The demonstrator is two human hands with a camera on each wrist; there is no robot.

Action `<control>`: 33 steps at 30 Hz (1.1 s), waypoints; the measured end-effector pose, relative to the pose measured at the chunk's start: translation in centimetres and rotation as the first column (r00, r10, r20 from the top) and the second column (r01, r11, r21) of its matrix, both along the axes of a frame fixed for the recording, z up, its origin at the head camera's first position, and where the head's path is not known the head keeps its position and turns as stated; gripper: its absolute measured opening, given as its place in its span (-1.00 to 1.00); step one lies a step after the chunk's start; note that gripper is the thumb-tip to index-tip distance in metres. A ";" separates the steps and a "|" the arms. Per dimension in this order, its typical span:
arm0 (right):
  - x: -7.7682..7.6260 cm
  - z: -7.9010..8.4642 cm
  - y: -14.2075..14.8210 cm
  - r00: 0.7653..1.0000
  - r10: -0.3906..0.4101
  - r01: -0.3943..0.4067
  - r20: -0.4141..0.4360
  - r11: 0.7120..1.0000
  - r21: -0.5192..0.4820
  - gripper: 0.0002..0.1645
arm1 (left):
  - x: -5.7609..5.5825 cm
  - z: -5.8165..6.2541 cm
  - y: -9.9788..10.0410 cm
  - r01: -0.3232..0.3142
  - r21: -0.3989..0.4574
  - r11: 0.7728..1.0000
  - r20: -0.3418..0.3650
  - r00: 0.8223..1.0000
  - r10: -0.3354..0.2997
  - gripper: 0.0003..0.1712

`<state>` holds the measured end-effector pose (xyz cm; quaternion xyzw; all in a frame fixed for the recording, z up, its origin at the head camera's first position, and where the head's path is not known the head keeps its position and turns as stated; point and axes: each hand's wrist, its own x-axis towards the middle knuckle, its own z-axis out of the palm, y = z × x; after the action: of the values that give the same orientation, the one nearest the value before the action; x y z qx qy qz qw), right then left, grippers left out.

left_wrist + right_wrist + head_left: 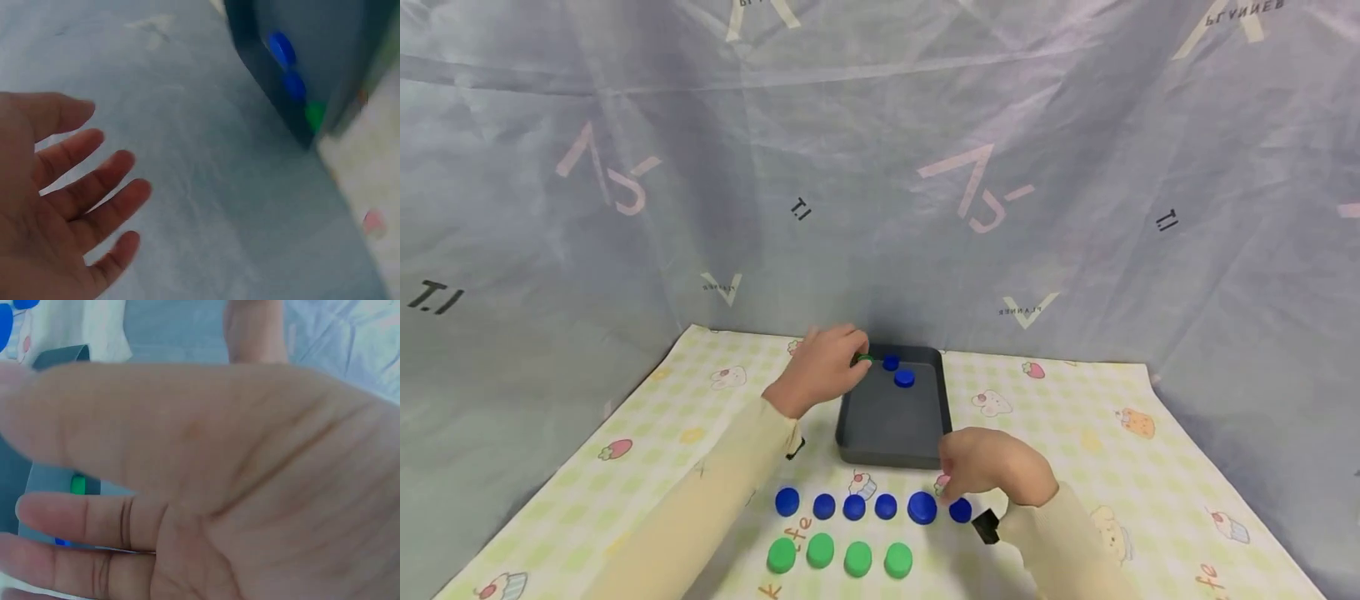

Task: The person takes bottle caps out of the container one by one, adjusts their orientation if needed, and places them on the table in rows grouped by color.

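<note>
My left hand (823,367) is at the far left corner of a dark grey tray (895,425). In the left wrist view its fingers are spread and hold nothing. A green round cap (315,115) lies in the tray's corner, near that hand's fingertips in the head view. Two blue caps (904,378) are beside it in the tray. Off the tray's near right corner, my right hand (996,462) hovers with its fingertips pointing down close to the rightmost blue cap (960,510). Its thumb and fingers are apart in the right wrist view, with nothing between them.
In front of the tray runs a row of several blue caps (854,507), one larger blue cap (922,507) among them. Nearer to me is a row of several green caps (858,559). A patterned cloth (1060,417) covers the table, and a grey curtain (880,167) hangs behind.
</note>
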<state>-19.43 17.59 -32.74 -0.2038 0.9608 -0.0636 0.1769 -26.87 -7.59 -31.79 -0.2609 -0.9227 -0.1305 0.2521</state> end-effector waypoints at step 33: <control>-0.3 0.2 0.9 0.990 0.058 -0.043 0.129 0.992 -0.121 -0.69 | -13.5 -10.8 1.8 -0.154 -0.529 0.834 0.116 0.961 0.251 -0.88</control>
<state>-19.77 18.48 -32.51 -0.2335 0.9361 -0.1289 0.2293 -40.41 -5.74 -42.57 -0.2064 -0.9651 0.1254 0.1008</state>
